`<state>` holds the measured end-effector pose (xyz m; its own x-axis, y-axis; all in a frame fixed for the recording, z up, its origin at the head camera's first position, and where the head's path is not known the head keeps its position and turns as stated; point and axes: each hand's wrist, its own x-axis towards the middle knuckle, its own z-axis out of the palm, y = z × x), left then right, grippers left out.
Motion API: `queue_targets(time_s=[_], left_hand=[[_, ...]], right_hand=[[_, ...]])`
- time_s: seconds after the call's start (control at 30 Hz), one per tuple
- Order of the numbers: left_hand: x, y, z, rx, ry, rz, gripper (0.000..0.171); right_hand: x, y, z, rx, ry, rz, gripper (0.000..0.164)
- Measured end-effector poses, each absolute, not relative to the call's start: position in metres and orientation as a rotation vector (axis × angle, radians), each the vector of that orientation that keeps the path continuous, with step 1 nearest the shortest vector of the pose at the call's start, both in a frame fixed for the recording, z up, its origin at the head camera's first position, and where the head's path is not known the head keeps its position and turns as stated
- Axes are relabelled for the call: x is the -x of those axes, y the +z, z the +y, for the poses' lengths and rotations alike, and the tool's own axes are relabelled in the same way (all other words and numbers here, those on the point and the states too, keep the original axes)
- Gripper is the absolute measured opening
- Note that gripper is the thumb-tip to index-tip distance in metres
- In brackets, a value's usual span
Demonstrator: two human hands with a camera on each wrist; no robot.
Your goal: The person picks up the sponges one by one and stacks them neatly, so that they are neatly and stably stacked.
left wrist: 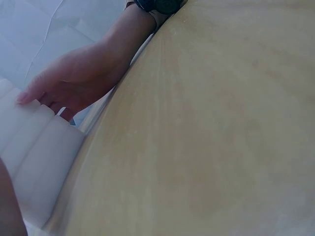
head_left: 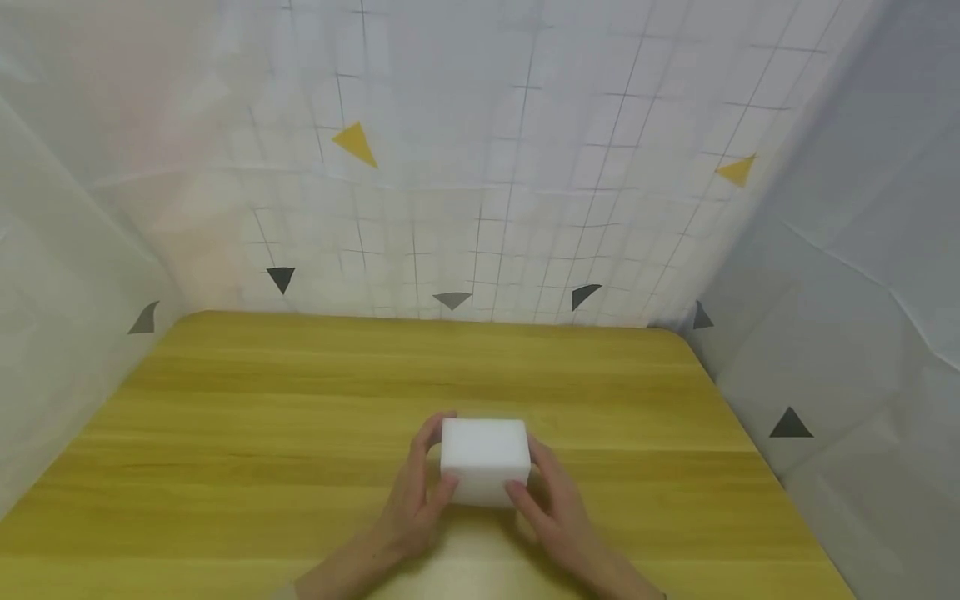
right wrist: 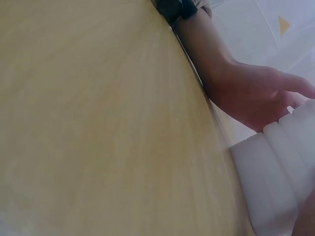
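A stack of white slabs [head_left: 484, 443] with rounded edges stands at the table's near middle, between both hands. Its layers show in the left wrist view as white slabs [left wrist: 47, 162] and in the right wrist view as white slabs [right wrist: 268, 172]. My left hand [head_left: 415, 496] grips the left side, thumb on the near face and fingers reaching round the side. On the right side my right hand [head_left: 558, 508] holds it the same way. The fingertips behind the stack are mostly hidden. Its underside appears at the tabletop; whether it touches cannot be told.
The wood-grain table [head_left: 300, 400] spreads around the stack. A white sheet wall [head_left: 450, 192] with grid lines and yellow and dark triangles rises behind it. Grey-white sheets [head_left: 840, 333] flank the table. Each wrist wears a dark band [right wrist: 172, 9].
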<state>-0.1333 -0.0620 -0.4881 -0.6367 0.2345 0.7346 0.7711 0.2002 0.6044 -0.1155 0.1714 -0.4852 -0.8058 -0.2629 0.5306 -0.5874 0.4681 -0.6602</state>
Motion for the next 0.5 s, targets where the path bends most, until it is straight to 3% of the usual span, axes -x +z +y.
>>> queue_targets(time_s=[0.33, 0.5], left_hand=[[0.13, -0.49, -0.064, 0.822, -1.385, -2.032, 0.054], [0.13, -0.491, -0.076, 0.726, -1.38, -2.038, 0.055]], right_hand=[[0.115, -0.491, 0.176, -0.758, 1.281, -2.312, 0.059], [0.115, -0.49, 0.176, -0.602, 1.274, -2.332, 0.05]])
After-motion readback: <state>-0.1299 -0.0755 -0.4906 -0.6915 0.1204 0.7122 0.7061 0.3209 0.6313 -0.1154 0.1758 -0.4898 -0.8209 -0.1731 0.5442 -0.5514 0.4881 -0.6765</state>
